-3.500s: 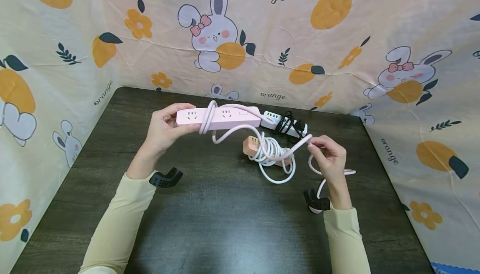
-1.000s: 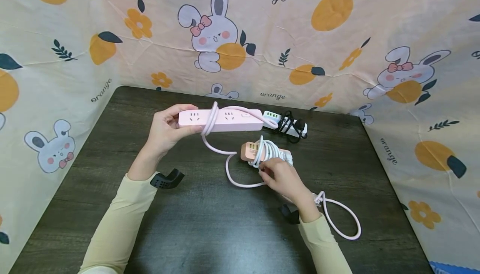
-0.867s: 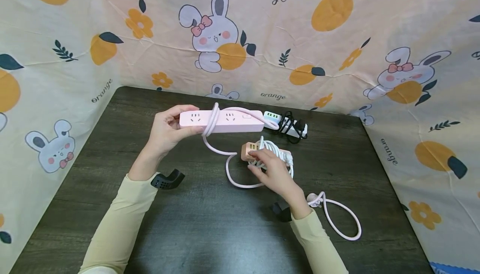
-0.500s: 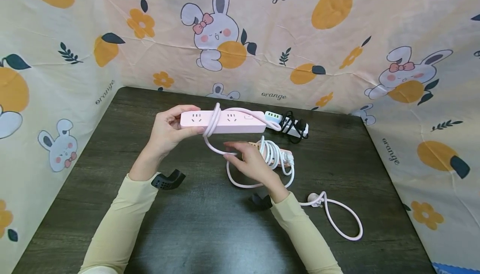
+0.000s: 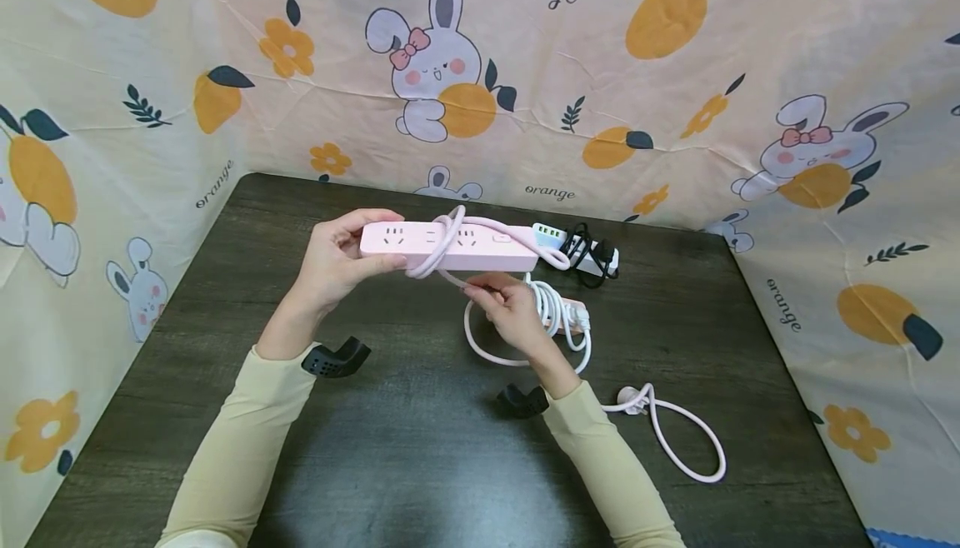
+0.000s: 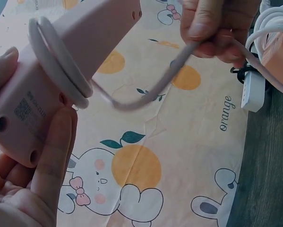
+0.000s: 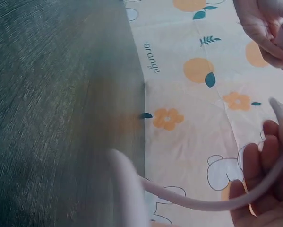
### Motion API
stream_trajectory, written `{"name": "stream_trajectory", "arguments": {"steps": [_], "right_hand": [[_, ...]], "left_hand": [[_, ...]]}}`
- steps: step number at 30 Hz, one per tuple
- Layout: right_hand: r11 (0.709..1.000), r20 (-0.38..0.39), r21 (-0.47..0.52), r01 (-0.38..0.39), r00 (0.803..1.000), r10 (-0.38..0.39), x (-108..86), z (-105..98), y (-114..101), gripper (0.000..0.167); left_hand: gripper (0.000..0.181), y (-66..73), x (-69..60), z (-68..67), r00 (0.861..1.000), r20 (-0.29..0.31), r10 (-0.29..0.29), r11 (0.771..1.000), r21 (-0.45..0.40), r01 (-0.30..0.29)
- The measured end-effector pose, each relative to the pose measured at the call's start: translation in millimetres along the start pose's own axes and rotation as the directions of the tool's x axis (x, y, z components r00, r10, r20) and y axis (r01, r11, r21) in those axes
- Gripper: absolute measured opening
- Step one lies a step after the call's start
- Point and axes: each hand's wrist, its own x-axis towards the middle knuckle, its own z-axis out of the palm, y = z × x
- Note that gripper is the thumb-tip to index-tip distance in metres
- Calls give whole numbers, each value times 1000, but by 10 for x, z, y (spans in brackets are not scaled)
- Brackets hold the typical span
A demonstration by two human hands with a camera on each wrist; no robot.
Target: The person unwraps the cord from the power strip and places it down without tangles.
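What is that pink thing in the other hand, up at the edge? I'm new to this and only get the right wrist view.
Observer: In the head view, the left hand holds a pink power strip with sockets along its top.

Visitor: Oh! Is there a plug anywhere?

Observer: Yes, a pale plug lies on the dark table, beside a loop of pink cord, past the right arm.

Visitor: Any markings on the strip?

Observer: Yes, the left wrist view shows a square code printed on the face turned toward that camera.
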Motion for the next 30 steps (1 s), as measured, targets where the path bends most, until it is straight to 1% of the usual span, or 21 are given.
{"name": "stream_trajectory", "arguments": {"steps": [2,4,5,7,9,13,15,17,20,25,26,30], "right_hand": [[997,-57,72,-15,998,20,-4,-29,-3,11],[989,-125,147,-24,991,43,-12,-53,-14,13],[986,-162,163,-17,986,44,-18,-65,-21,13],[987,-242,162,-5,969,44,-30,-87,-35,15],[981,-300,193,17,953,43,-44,-109,-45,18],[960,-393,264,97,920,15,-70,-162,-63,25],[948,-432,286,143,902,-6,-80,-183,-69,25],[938,-460,296,179,888,-25,-89,-202,-67,20],[939,-492,284,195,870,-32,-109,-230,-71,12],[936,-538,271,226,841,-47,-149,-295,-100,17],[935,-543,266,237,837,-58,-158,-311,-109,16],[929,-539,248,274,836,-102,-199,-355,-135,13]], "left_hand": [[43,10,-4,-4,1000,9,3,1000,-4,-3],[44,22,-9,-7,1000,18,2,1000,-17,-2],[44,27,-11,-9,1000,23,3,1000,-23,-3],[44,33,-14,-16,1000,31,6,999,-35,-5],[45,35,-15,-23,999,39,11,999,-46,-9],[45,32,-16,-38,999,48,23,998,-60,-20],[45,31,-15,-44,999,47,27,998,-58,-24],[45,33,-13,-51,999,45,27,998,-51,-25],[45,43,-11,-67,999,41,26,999,-33,-24],[46,66,-17,-101,999,39,25,1000,-3,-25],[46,70,-17,-107,999,37,24,1000,3,-24],[46,86,-24,-125,999,31,29,1000,0,-29]]}}
